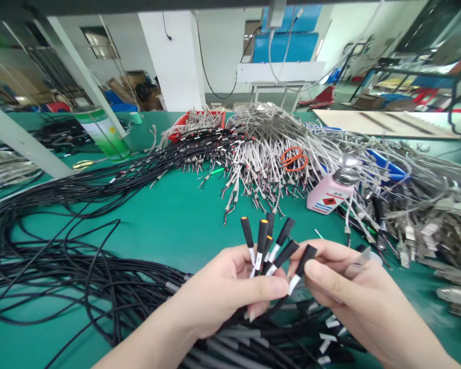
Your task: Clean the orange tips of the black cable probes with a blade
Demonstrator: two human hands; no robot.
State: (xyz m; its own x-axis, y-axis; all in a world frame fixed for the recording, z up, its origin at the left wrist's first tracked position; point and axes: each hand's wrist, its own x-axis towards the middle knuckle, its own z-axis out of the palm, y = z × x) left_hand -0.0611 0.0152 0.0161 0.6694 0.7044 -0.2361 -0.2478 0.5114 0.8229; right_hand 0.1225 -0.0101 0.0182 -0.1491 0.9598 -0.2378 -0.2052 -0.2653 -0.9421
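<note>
My left hand (234,287) is closed round several black cable ends (262,236) with white labels; they fan upward, and some have orange tips. To its right, my right hand (341,287) pinches one more black cable end (305,260), also with a white label, between thumb and fingers. That end leans to the right, close beside the bunch. A clear piece of something, too blurred to name, lies against the back of my right hand. Below both hands runs a thick bundle of black cables (238,341) with grey sections and white labels.
Black cables (111,271) cover the left of the green table (165,220). A heap of grey-white cables (253,164) lies behind, with orange-handled scissors (294,160) on it. A pink bottle (330,192) stands right of centre, a green-white can (102,136) at left.
</note>
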